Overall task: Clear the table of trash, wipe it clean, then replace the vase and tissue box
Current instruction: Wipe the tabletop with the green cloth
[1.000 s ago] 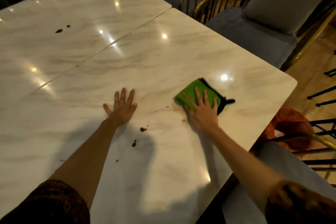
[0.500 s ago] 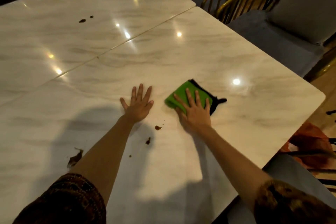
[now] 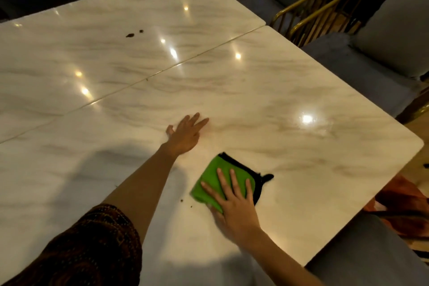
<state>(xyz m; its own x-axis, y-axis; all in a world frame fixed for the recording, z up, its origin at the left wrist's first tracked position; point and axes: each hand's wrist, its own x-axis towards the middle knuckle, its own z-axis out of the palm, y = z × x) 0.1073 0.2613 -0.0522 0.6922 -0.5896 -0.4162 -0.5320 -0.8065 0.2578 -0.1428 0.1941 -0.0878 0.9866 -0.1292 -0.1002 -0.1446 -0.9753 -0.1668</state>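
My right hand point(image 3: 234, 206) presses flat, fingers spread, on a folded green cloth with black edging point(image 3: 210, 175) lying on the white marble table point(image 3: 267, 100). My left hand point(image 3: 186, 133) rests flat and open on the tabletop, up and left of the cloth, holding nothing. Tiny brown crumbs point(image 3: 185, 202) lie just left of the cloth. Two dark brown spots point(image 3: 131, 35) sit on the far table section. No vase or tissue box is in view.
A seam point(image 3: 148, 79) runs diagonally between the two table sections. Grey cushioned chairs with gold frames point(image 3: 348, 37) stand along the right and far sides. An orange bag point(image 3: 404, 202) lies by the table's right corner, above a grey seat point(image 3: 371, 253).
My right hand has slid the green cloth toward me over the brown spots that lay near my left wrist; only tiny crumbs show there now. My left hand stayed flat on the table.
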